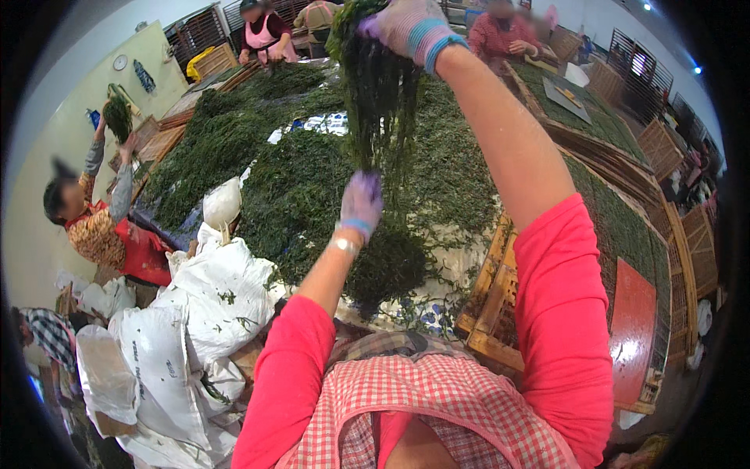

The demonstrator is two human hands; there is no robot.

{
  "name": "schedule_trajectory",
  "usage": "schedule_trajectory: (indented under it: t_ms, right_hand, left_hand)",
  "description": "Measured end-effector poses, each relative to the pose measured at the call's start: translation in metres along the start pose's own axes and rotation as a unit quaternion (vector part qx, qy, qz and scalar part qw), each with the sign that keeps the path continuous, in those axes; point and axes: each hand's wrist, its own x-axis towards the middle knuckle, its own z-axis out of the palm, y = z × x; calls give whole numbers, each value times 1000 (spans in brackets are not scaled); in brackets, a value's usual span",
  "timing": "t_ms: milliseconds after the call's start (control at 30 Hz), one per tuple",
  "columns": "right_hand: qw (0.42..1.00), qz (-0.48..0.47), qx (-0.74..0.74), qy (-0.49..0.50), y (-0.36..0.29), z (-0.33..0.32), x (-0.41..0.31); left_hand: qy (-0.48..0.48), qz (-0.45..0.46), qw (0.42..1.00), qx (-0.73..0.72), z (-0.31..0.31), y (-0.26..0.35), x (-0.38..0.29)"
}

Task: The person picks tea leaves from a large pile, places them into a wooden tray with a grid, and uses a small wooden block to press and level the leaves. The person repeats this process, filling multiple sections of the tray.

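My right hand [417, 34], in a striped knit glove, is raised high at the top of the view and grips a bunch of dark green seaweed [381, 88]. Long wet strands hang down from it. Lower down, my left hand [360, 202], gloved too and blurred at the fingers, is at the tail of these strands; whether it pinches any cannot be told. Under both hands spreads a heap of loose seaweed [304, 193] on a table covered with printed plastic sheeting [457, 264]. A darker clump [389, 269] lies just beyond my left wrist.
Wooden slatted frames [489, 293] stand close on my right, beside seaweed-covered trays [621, 217] and a red board [633, 328]. White sacks [193, 311] crowd the left. A co-worker [105, 228] there lifts seaweed; other people [266, 35] work across the table.
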Motion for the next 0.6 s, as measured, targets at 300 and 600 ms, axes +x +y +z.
schedule_trajectory:
  t_ms: [300,600]
  right_hand:
    - [991,24,-95,-93,15,-7,-4]
    - [988,45,119,-89,13,84,-35]
  left_hand:
    - [-52,42,996,-60,-83,-24,-71]
    - [15,-102,772,-627,-40,15,-1]
